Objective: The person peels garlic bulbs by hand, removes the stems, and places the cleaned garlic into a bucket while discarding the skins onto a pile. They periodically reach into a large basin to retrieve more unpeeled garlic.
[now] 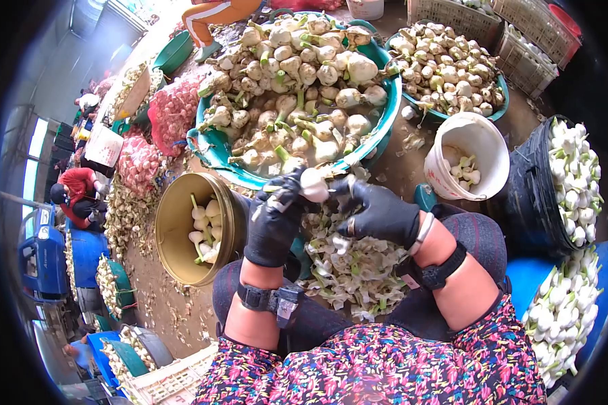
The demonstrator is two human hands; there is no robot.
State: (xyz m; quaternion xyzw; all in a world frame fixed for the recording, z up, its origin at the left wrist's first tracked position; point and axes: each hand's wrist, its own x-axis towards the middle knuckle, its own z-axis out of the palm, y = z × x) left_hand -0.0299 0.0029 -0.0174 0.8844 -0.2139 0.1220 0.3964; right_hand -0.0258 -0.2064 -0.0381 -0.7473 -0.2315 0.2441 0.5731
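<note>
A white garlic bulb [314, 185] is held in my left hand [277, 216], which wears a black glove and has its fingers closed round the bulb's side. Just to the right, my right hand [378, 209], gloved too, has its fingers bent near the bulb; whether they pinch something is too small to tell. Both hands are over a heap of peeled skins [358, 270] between my knees. Beyond them stands a large green tub [391, 128] of unpeeled bulbs in water.
An olive bucket [163, 243] with peeled bulbs stands at left, a white bucket [483, 131] at right. Further right are a black basket [530, 196] of white bulbs and another green tub [500, 111]. Crates [527, 64], red net sacks [175, 111] and people [81, 196] are farther off.
</note>
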